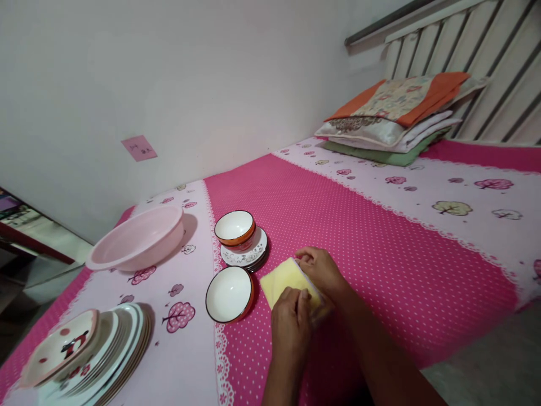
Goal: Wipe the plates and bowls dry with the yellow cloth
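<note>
A folded yellow cloth (281,280) is held between my two hands, above the pink dotted bedspread. My left hand (291,318) grips its near edge with curled fingers. On the cloth's right side, my right hand (320,270) pinches the edge, its fingertips partly hidden. Just left of the cloth sits a white-lined bowl (229,294) with an orange-red outside. Behind it, stacked bowls (234,225) of the same kind rest on a small pile of patterned saucers (256,254).
A pink plastic basin (139,239) stands at the left near the wall. Stacked plates (122,338) with a decorated dish (63,347) on top lie at the lower left. Folded pillows and cloths (393,113) are piled by the white headboard (473,62).
</note>
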The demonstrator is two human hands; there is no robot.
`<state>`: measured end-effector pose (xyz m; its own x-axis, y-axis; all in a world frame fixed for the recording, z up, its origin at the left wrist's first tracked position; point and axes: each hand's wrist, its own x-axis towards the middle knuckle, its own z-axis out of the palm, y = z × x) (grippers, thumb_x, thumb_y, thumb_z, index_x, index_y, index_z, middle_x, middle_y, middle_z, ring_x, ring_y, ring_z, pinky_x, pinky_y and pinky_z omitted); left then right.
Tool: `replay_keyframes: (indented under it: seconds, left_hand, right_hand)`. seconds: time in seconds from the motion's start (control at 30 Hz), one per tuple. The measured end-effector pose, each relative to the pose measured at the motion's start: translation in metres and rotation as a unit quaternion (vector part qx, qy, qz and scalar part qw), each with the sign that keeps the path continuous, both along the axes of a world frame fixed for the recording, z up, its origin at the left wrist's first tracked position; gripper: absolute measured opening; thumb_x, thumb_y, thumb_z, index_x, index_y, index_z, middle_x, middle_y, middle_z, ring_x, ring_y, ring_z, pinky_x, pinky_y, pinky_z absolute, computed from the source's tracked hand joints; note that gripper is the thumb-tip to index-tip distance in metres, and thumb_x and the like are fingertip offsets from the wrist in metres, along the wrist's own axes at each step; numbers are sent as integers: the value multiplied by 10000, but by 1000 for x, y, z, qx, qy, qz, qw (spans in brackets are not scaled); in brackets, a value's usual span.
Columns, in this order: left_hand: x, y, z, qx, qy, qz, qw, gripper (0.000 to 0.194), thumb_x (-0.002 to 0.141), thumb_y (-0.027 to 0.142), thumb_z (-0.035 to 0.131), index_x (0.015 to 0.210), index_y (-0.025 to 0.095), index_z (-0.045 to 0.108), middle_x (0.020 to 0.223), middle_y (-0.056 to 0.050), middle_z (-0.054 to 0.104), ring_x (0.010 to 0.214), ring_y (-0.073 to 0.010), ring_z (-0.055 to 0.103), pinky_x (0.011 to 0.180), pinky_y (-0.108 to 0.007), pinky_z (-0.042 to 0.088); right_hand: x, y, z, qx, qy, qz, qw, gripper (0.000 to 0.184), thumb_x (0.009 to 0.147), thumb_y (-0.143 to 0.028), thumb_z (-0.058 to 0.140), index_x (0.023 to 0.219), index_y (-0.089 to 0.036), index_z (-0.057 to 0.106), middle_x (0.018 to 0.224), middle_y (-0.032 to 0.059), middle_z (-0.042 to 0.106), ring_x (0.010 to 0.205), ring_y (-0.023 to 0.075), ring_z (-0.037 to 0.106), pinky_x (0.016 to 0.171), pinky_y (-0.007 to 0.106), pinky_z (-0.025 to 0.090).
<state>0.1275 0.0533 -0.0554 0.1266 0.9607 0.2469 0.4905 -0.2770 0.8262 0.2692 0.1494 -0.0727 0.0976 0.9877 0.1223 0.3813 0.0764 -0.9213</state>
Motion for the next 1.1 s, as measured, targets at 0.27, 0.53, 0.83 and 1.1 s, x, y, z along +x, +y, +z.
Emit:
replay_keyframes:
  seconds: [0.27, 0.53, 0.83, 1.1]
  left_hand:
    - [-6, 5, -17, 204, 42, 174, 963, 173, 1013, 170, 521, 1148, 197, 625, 1092, -96, 631, 1054, -258, 596, 943, -419, 482]
    - [5, 0, -19, 181, 133, 9, 974, 204, 937, 132, 646, 1115, 218, 598, 1058, -67, 658, 1002, -257, 598, 869, -411, 519]
    - [1, -3, -9, 152, 143, 36, 977, 145, 903, 105, 645, 992, 219, 636, 996, -69, 657, 974, -273, 585, 843, -423, 484]
    - [-1, -2, 5, 22, 39, 62, 997, 207, 973, 202, 525, 798, 228, 633, 830, -36, 638, 831, -231, 603, 754, -356, 451]
  right_hand:
    - [-10, 6, -5, 53, -65, -1, 997, 154, 810, -151, 617, 689, -205, 697, 780, 58, 668, 867, 222, 592, 856, 333, 456]
    - [-11, 7, -4, 28, -18, 27, 999, 191, 799, -135, 557, 801, -190, 739, 816, 36, 741, 779, 185, 653, 744, 285, 477]
    - [-5, -1, 8, -26, 35, -20, 999, 214, 757, -321, 705, 650, -232, 543, 634, -5, 622, 607, 150, 549, 554, 254, 385]
    - [1, -20, 32, -156, 103, 203, 961, 161, 759, -281, 598, 616, -219, 558, 460, -30, 570, 385, 131, 526, 393, 227, 386]
